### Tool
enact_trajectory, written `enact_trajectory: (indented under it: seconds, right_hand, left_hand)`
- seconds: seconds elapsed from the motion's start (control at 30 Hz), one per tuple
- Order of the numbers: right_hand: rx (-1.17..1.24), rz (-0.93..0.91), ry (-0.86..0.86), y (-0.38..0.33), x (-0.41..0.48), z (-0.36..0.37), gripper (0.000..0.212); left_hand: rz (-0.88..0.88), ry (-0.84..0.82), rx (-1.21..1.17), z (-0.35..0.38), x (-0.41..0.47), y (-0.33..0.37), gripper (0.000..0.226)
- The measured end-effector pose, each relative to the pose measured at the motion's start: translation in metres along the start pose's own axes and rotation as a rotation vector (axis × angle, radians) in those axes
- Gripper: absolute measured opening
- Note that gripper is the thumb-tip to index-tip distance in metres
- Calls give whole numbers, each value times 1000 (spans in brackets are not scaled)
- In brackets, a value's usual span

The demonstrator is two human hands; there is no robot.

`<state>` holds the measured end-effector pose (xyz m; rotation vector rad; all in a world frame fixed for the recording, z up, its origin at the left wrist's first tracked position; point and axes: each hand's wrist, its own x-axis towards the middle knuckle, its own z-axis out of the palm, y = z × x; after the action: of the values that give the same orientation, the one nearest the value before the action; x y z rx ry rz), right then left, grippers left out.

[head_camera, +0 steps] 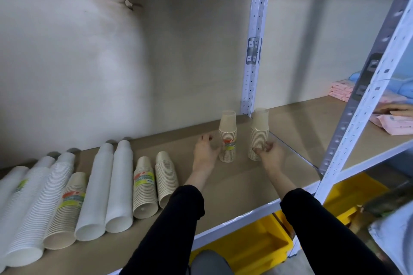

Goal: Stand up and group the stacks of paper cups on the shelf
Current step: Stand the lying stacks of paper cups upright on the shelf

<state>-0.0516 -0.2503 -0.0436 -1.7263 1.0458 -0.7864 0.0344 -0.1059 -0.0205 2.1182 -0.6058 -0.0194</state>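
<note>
Two beige paper cup stacks stand upright near the back right of the shelf (pixel 234 190). The labelled stack (pixel 228 136) is on the left, the plain stack (pixel 259 131) on the right. My left hand (pixel 206 147) rests beside the labelled stack with fingers spread, thumb touching its lower part. My right hand (pixel 269 152) grips the base of the plain stack. Several more stacks lie on their sides at the left: two short beige ones (pixel 154 183), two long white ones (pixel 107 187), another labelled beige one (pixel 67 210) and more white ones (pixel 26 207).
A white metal upright (pixel 253 51) stands just behind the upright stacks, and another upright (pixel 366 105) at the front right. Pink packets (pixel 395 123) lie on the neighbouring shelf with another person's hand. Yellow bins (pixel 263 243) sit on the level below.
</note>
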Motion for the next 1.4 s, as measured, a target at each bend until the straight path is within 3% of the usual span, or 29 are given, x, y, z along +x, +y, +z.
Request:
enact_trajectory:
  seconds: [0.13,0.4,0.6,0.73,0.97,1.1,1.23,1.33,1.4]
  right_hand:
    - [-17,30,-3,2,-35,8,39]
    - [-30,-59,-208,-18,-91,66,35]
    - [-102,-72,-479,-50,-118,111,47]
    - [-214,-20,-604,-61,-123,127,61]
    - [-143,150,-727,-66,-126,135,79]
    - [-98,197,-731,-67,-112,131,82]
    - [48,172,-603,-78,-85,123,60]
    - [77,44,-480,-87,-65,120,49]
    - [49,-81,-381,-94,-57,118,42]
  left_hand:
    - [-32,60,97,-24,-10,-13,34]
    - [-105,212,208,-97,-31,-55,33]
    - [-312,77,490,-125,-38,-69,37]
    - [-360,-19,589,-123,-35,-74,28]
    - [-370,-47,657,-120,-23,-73,29]
    - [-417,-39,493,-123,-13,-73,34]
    - [-395,-51,382,-129,-1,-61,46]
    - [-296,1,242,-126,14,-48,22]
    - [-214,77,151,-121,22,-40,18]
